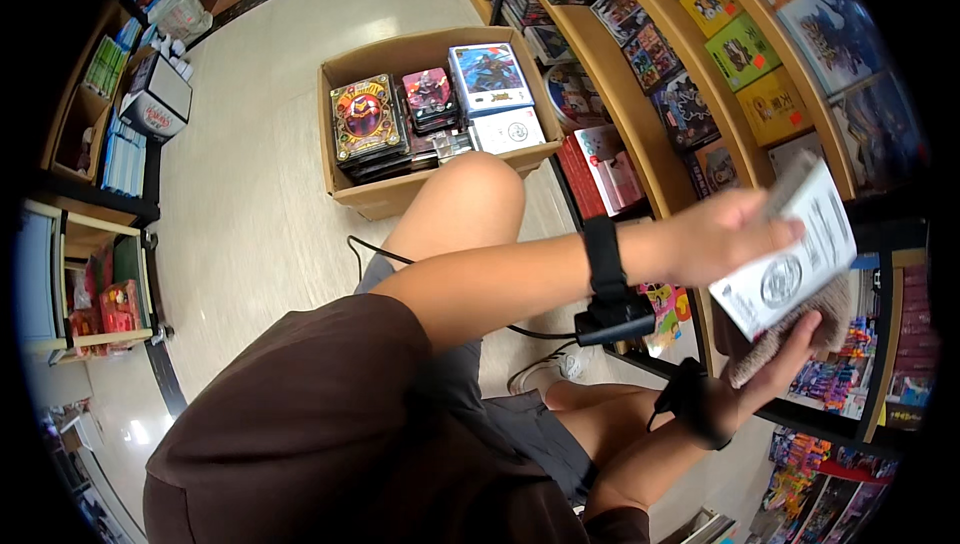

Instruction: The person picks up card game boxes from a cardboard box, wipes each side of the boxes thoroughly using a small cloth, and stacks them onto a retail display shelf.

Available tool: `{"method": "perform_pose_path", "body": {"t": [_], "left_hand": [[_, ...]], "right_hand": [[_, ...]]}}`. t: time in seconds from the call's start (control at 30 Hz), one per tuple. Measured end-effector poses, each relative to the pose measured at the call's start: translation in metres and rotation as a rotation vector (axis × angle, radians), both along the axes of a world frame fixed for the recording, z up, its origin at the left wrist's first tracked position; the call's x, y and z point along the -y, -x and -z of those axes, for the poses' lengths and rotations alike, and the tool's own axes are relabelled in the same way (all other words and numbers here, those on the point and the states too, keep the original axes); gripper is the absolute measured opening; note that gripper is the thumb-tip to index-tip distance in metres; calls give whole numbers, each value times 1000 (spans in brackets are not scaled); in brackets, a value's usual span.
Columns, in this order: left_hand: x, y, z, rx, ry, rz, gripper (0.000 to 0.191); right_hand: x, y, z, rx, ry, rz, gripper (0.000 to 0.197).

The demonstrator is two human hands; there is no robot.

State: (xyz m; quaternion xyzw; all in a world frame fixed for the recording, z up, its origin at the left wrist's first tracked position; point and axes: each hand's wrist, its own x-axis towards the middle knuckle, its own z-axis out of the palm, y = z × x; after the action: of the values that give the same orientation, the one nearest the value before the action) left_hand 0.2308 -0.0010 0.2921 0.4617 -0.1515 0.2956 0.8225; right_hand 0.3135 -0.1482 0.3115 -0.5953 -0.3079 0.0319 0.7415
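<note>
My left hand (720,232) grips a thin white box (795,259) with a round printed emblem and writing, blurred by motion. A grey-brown cloth (817,326) lies in my right hand (776,360), with the fingers bent around it. Cloth and box overlap at the box's lower edge; part of the cloth is hidden behind the box. Each wrist wears a black strap, and a small black device with a cable hangs at the left one. Both hands are in front of the shelving at the right.
An open cardboard box (382,199) holding several boxed games (367,120) stands on the floor beyond my knee (480,184). Wooden shelves (645,116) of colourful boxes run along the right. At the left are a low shelf unit (71,131) and a wheeled rack (105,337).
</note>
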Motion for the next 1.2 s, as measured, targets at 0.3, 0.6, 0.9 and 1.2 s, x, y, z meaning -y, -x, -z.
{"method": "perform_pose_path", "body": {"t": [0.3, 0.6, 0.9, 1.2], "left_hand": [[1, 26, -30, -90, -297, -429, 42], [-54, 40, -30, 53, -53, -687, 37], [-68, 40, -18, 96, 66, -346, 46], [-49, 35, -13, -76, -82, 18, 35]], "right_hand": [[12, -36, 14, 497, 262, 138, 63], [-56, -4, 8, -24, 90, -125, 63], [-67, -2, -4, 11, 87, 2, 65], [-47, -15, -13, 56, -13, 32, 57]]}}
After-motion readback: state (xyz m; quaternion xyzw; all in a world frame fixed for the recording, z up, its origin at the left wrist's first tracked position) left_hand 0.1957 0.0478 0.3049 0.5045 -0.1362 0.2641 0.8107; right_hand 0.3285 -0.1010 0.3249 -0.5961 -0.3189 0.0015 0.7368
